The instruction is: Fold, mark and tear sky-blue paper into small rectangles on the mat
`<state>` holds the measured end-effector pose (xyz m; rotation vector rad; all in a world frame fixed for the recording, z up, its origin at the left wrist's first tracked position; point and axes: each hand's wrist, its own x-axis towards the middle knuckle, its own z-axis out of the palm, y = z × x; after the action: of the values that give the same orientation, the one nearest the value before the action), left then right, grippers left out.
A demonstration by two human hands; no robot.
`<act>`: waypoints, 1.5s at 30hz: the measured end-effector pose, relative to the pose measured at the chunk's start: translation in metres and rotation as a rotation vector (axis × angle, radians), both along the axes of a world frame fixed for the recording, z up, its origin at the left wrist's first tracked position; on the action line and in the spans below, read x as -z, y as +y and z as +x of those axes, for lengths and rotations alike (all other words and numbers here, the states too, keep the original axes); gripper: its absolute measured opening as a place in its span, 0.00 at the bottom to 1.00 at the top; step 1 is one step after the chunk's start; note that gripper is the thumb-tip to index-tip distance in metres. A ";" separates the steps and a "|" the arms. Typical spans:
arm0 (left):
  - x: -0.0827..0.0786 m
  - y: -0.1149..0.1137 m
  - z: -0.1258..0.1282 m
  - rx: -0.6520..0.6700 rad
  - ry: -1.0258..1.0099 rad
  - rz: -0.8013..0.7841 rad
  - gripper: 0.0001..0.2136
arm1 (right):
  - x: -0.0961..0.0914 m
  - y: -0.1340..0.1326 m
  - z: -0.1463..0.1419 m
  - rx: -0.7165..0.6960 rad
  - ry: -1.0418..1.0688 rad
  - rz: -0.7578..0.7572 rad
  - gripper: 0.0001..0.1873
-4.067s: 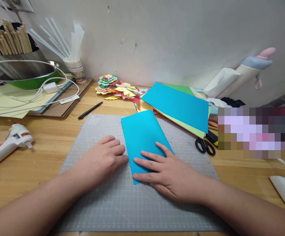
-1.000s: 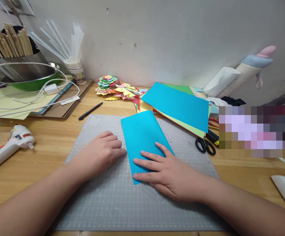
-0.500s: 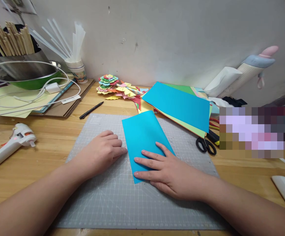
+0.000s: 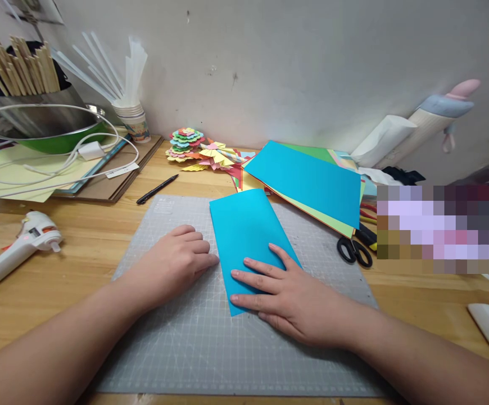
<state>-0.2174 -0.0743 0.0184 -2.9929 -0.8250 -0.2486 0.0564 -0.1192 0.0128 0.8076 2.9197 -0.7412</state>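
The right hand (image 4: pixel 293 301) lies palm down on a bright blue paper sheet (image 4: pixel 242 236), its grip wide open, fingers fanned across the near part of the paper and pressing on it without closing around anything. The left hand (image 4: pixel 181 256) sits beside the sheet's left edge with its grip mostly curled in; from where I stand I can't tell whether its fingers pinch anything, or whether the lowest fingertip touches the paper or stops just short. The sheet rests at a slant on a grey gridded cutting mat (image 4: pixel 164 354), its far end up by the mat's back edge, and the mat lies on the wooden tabletop (image 4: pixel 17 315). Just behind, another blue sheet (image 4: pixel 312 185) tops a pile of coloured papers, with black-handled scissors (image 4: pixel 354 251) near its right-hand corner. A black pen (image 4: pixel 157 189) lies past the mat's back left corner, and a white hot glue gun (image 4: pixel 23 250) is well off to the left. Against the wall I see folded paper flowers (image 4: pixel 217 154), a stack of paper cups (image 4: pixel 136 126) full of whitish sticks, and a metal pot (image 4: pixel 54 109) bristling with wooden sticks (image 4: pixel 25 67).
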 end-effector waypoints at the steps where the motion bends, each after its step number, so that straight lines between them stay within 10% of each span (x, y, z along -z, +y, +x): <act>1: 0.000 0.000 0.000 0.001 -0.003 0.000 0.09 | 0.000 0.000 0.000 0.001 0.004 0.003 0.22; 45: -0.001 0.000 0.000 0.000 -0.004 -0.011 0.10 | -0.003 0.001 0.001 -0.020 0.026 0.023 0.23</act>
<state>-0.2172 -0.0748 0.0194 -3.0033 -0.8287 -0.2510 0.0573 -0.1186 0.0157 0.7750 2.9603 -0.7232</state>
